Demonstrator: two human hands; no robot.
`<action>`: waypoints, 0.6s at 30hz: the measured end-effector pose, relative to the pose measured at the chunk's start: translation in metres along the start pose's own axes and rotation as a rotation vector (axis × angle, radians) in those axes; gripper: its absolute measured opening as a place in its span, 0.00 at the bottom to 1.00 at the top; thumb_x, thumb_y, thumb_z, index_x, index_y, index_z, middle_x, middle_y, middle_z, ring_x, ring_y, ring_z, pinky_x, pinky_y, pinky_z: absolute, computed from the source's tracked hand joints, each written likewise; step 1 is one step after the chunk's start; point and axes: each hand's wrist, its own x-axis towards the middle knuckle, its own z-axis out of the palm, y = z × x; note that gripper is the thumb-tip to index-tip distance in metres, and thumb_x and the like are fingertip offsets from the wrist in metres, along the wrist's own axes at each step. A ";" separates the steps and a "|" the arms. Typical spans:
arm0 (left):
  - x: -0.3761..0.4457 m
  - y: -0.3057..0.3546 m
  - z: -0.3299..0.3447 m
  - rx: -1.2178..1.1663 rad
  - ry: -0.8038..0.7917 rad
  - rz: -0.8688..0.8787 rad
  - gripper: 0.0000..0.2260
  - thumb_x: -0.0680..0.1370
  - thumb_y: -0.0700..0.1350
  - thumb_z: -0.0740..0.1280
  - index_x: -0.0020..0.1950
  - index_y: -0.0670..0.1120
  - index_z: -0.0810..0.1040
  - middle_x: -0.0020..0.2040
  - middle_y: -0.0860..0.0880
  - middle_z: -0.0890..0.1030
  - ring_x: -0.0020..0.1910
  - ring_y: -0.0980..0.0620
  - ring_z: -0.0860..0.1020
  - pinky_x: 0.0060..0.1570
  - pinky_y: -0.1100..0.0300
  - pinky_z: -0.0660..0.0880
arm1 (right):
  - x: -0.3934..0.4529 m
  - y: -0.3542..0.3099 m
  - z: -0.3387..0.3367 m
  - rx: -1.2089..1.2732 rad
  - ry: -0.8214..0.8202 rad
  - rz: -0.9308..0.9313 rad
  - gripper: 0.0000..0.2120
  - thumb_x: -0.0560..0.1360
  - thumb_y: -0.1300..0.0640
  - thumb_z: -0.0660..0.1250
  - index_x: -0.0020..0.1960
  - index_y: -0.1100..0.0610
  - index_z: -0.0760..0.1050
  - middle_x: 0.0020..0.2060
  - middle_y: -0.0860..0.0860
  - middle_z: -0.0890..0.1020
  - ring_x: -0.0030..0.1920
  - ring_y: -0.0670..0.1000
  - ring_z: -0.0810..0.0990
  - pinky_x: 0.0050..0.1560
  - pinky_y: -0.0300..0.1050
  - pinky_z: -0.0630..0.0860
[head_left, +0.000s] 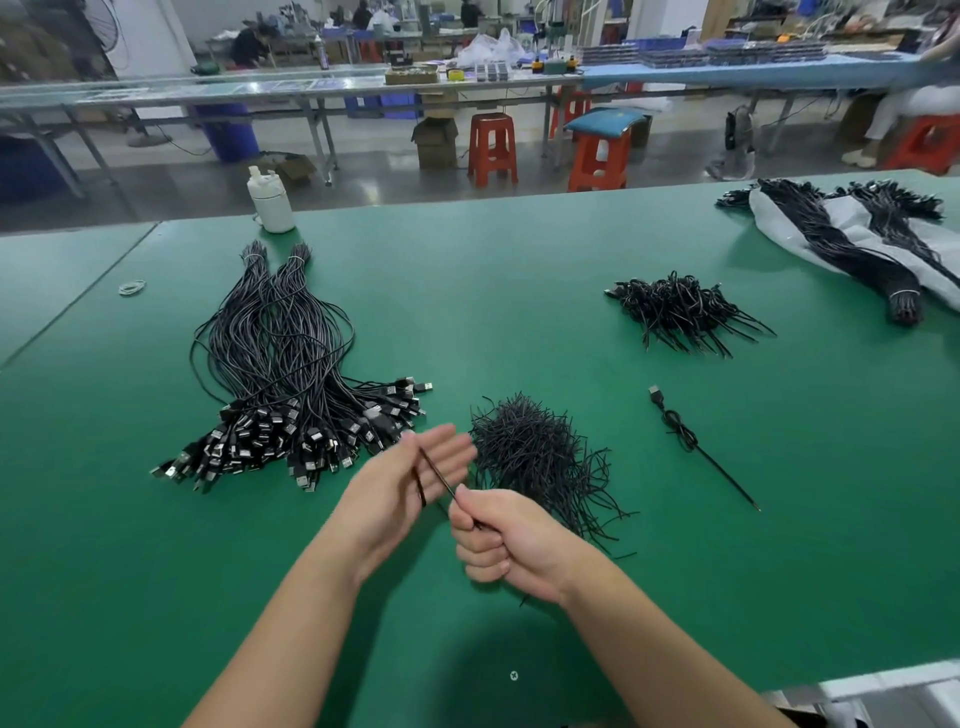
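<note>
Black wire (436, 474) slants up-left from right hand (498, 540) across left hand (400, 488).

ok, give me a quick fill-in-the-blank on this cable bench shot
1. The right hand grips a thin cord coloured ___.
2. The flat table mat is ___.
3. The bundle of black USB cables lies ___ of both hands.
4. The plastic bottle at the far edge is ___.
Answers: black; green; left; white

Table (519, 291) carries cable bundles (280, 374), white bottle (270, 200), probably twist ties (535, 452).
</note>
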 end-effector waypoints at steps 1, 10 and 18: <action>0.004 0.001 0.000 -0.216 0.042 0.060 0.22 0.86 0.49 0.48 0.66 0.36 0.73 0.61 0.38 0.82 0.62 0.43 0.80 0.58 0.54 0.79 | 0.001 0.003 0.001 0.002 0.002 0.009 0.19 0.85 0.50 0.55 0.36 0.53 0.69 0.23 0.45 0.60 0.22 0.44 0.54 0.24 0.38 0.50; -0.020 0.030 -0.019 0.435 -0.550 -0.083 0.18 0.83 0.50 0.60 0.49 0.37 0.81 0.28 0.47 0.78 0.18 0.56 0.64 0.25 0.63 0.63 | 0.006 0.002 -0.013 0.311 -0.039 -0.007 0.15 0.81 0.50 0.59 0.38 0.54 0.73 0.23 0.45 0.62 0.24 0.46 0.54 0.26 0.38 0.52; -0.010 0.006 -0.013 0.601 -0.027 -0.027 0.16 0.86 0.48 0.53 0.62 0.43 0.78 0.51 0.45 0.86 0.48 0.50 0.84 0.53 0.55 0.80 | 0.006 0.001 -0.003 0.182 -0.063 -0.050 0.15 0.83 0.49 0.58 0.39 0.53 0.70 0.24 0.44 0.61 0.24 0.45 0.54 0.24 0.37 0.52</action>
